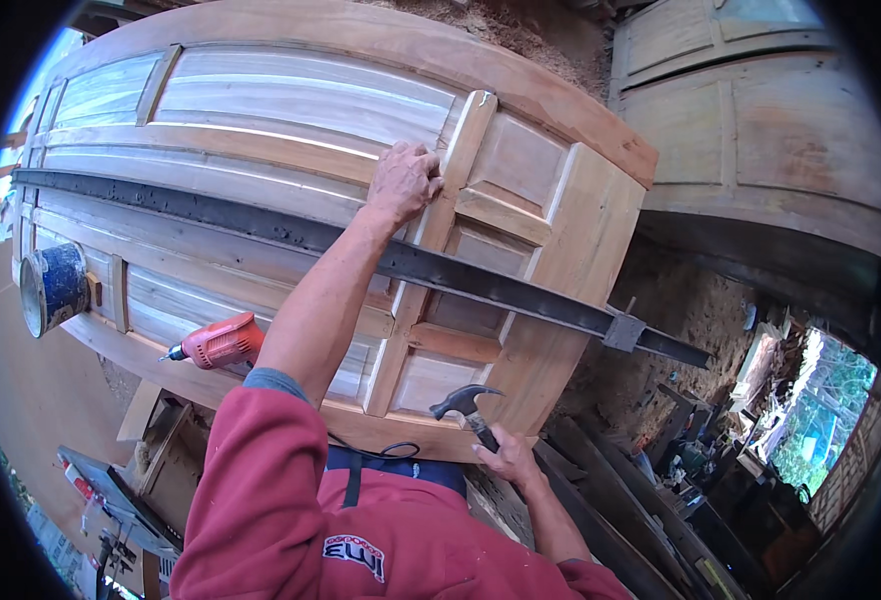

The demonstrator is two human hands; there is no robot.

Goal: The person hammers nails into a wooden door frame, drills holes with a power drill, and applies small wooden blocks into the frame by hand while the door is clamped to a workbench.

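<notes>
Your right hand (511,458) grips the hammer (478,424); whether your left hand (404,182) holds something is unclear. One stray blow could dent the door (583,232).

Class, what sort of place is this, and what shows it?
Probably a woodworking shop: a large panelled wooden door bears a red electric drill; the right hand holds a dark-headed claw hammer.

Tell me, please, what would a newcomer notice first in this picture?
A large panelled wooden door fills the middle, with a long dark metal bar running across it. Next come the dark-headed claw hammer in the right hand, by the door's near edge, and the red power drill lying on the door, left of the picture's centre.
</notes>
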